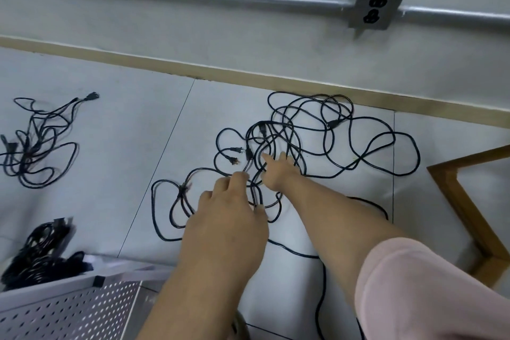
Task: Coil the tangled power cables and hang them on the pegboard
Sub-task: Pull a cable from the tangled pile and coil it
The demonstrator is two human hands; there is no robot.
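Note:
A big tangle of black power cables (339, 141) lies spread on the pale floor by the wall, with two plugs (234, 154) showing at its left side. My right hand (278, 171) reaches into the middle of the tangle with its fingers stretched out among the loops, holding nothing that I can see. Just in front of it, my left hand (229, 210) hovers palm down over the nearer loops, its fingertips at the cables. A white pegboard (69, 309) lies at the bottom left.
A second, smaller cable tangle (36, 143) lies at the far left, and a dark heap of cables (41, 251) sits behind the pegboard. A wooden frame (469, 215) stands at the right. The wall carries a conduit and an outlet box (376, 8).

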